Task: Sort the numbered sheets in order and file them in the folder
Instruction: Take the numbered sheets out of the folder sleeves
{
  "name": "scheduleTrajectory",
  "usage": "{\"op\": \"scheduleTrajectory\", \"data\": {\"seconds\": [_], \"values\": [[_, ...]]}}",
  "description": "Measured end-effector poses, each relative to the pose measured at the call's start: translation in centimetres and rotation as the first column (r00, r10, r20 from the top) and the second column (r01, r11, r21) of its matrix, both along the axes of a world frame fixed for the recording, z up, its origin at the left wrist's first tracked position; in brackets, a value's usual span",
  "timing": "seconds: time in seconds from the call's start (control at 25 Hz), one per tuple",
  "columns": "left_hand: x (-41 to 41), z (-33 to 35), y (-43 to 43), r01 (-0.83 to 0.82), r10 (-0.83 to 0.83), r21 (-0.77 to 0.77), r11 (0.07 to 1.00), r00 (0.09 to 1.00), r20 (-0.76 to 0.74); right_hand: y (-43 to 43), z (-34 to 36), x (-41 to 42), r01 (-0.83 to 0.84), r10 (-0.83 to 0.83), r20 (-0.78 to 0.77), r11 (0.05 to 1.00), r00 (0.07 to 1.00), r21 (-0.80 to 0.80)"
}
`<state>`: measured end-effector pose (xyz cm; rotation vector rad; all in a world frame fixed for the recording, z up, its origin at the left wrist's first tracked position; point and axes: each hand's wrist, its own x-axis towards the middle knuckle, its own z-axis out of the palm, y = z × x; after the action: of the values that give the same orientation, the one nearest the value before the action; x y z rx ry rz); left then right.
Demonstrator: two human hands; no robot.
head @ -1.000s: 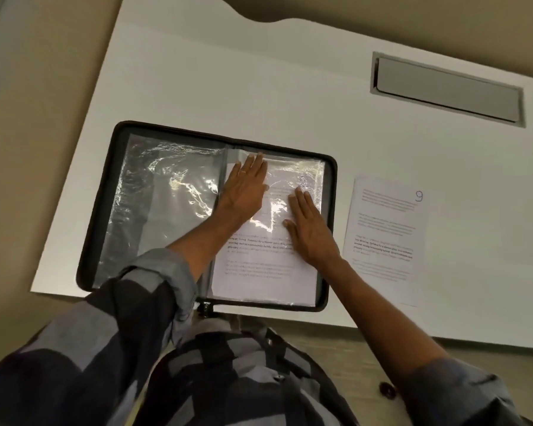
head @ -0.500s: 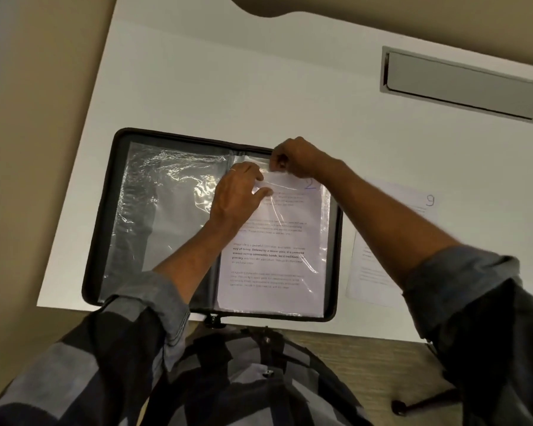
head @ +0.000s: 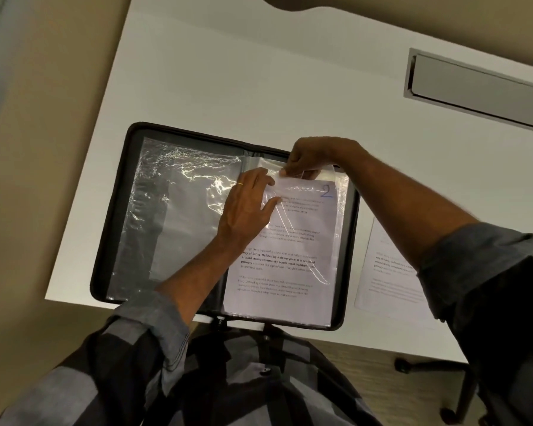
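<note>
A black zip folder (head: 111, 229) lies open on the white desk with clear plastic sleeves on both sides. In the right-hand sleeve sits a printed sheet marked 2 (head: 293, 250). My left hand (head: 246, 207) lies on the sheet's upper left, thumb and fingers pinching the sleeve's plastic. My right hand (head: 311, 158) reaches across from the right and pinches the sleeve's top edge above the sheet. The left sleeve (head: 173, 216) is crinkled and shiny, and what it holds cannot be made out.
Another printed sheet (head: 385, 278) lies on the white desk (head: 259, 72) right of the folder, partly hidden by my right arm. A grey cable hatch (head: 474, 87) is set into the desk at the far right. A chair base (head: 434, 370) stands on the floor below.
A second ago both hands lay flat on the right sleeve. They have moved up to its top, and both now pinch the plastic there. The camera has come closer.
</note>
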<state>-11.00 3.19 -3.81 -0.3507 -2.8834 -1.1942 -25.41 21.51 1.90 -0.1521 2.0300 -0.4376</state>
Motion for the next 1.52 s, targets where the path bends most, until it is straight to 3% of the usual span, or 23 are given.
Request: {"op": "scheduleTrajectory", "data": {"seconds": [0.16, 0.24, 0.44, 0.52, 0.6, 0.68, 0.76, 0.88, 1.0, 1.08, 1.16, 1.2, 1.32, 1.4, 1.52], "values": [[-0.4, -0.8, -0.2, -0.001, 0.0, -0.03, 1.0, 1.0, -0.029, 0.0, -0.7, -0.3, -0.04, 0.037, 0.129, 0.999, 0.991, 0.023], [-0.8, -0.7, -0.5, 0.0, -0.001, -0.027, 1.0, 0.999, -0.048, 0.0, -0.9, -0.4, -0.074, 0.072, 0.106, 0.997, 0.992, 0.018], [-3.2, 1.0, -0.9, 0.006, -0.005, 0.023, 1.0, 0.999, -0.05, 1.4, 0.9, -2.9, -0.076, 0.092, -0.264, 0.995, 0.96, 0.071], [-5.8, 1.3, -1.3, -0.064, 0.064, 0.05, 0.997, 0.998, 0.013, 2.3, 1.7, -4.4, 0.001, 0.015, -0.402, 0.999, 0.916, 0.04], [-8.7, 1.7, -1.7, -0.141, 0.121, 0.095, 0.986, 0.975, 0.185, 3.2, 2.2, -5.7, 0.043, -0.05, -0.477, 0.999, 0.878, -0.027], [-11.3, 2.3, -2.1, -0.158, 0.089, 0.142, 0.977, 0.91, 0.404, 3.7, 2.5, -6.5, 0.053, -0.09, -0.51, 0.995, 0.856, -0.087], [-13.2, 2.5, -2.4, -0.097, 0.0, 0.156, 0.983, 0.85, 0.526, 3.8, 2.4, -6.9, 0.073, -0.125, -0.525, 0.99, 0.842, -0.119], [-14.8, 1.9, -2.7, -0.04, -0.071, 0.182, 0.982, 0.822, 0.565, 4.5, 1.7, -7.1, 0.133, -0.174, -0.537, 0.984, 0.825, -0.114], [-15.4, 1.3, -2.8, -0.146, -0.062, 0.315, 0.938, 0.821, 0.567, 6.3, 1.0, -5.9, 0.248, -0.299, -0.585, 0.954, 0.754, -0.167], [-15.8, 1.0, -2.8, -0.249, 0.005, 0.37, 0.895, 0.835, 0.55, 7.7, -0.4, -3.6, 0.475, -0.587, -0.601, 0.804, 0.542, -0.358], [-16.3, 0.8, -2.8, -0.313, 0.056, 0.395, 0.864, 0.838, 0.542, 8.4, -1.8, -0.7, 0.724, -0.864, -0.381, 0.489, 0.328, -0.486], [-16.4, 0.8, -2.8, -0.332, 0.066, 0.403, 0.853, 0.834, 0.547, 8.5, -2.5, 0.7, 0.79, -0.924, -0.24, 0.38, 0.298, -0.481], [-16.8, 0.8, -2.6, -0.38, 0.094, 0.41, 0.829, 0.818, 0.567, 8.6, -4.0, 3.7, 0.805, -0.921, -0.066, 0.369, 0.384, -0.465], [-16.8, 0.8, -2.3, -0.396, 0.104, 0.398, 0.828, 0.805, 0.584, 8.5, -4.0, 4.1, 0.793, -0.934, -0.072, 0.337, 0.351, -0.508], [-16.3, 0.7, -1.5, -0.302, 0.08, 0.291, 0.908, 0.805, 0.588, 8.7, -2.9, 2.9, 0.754, -0.957, -0.079, 0.268, 0.278, -0.599]]}}
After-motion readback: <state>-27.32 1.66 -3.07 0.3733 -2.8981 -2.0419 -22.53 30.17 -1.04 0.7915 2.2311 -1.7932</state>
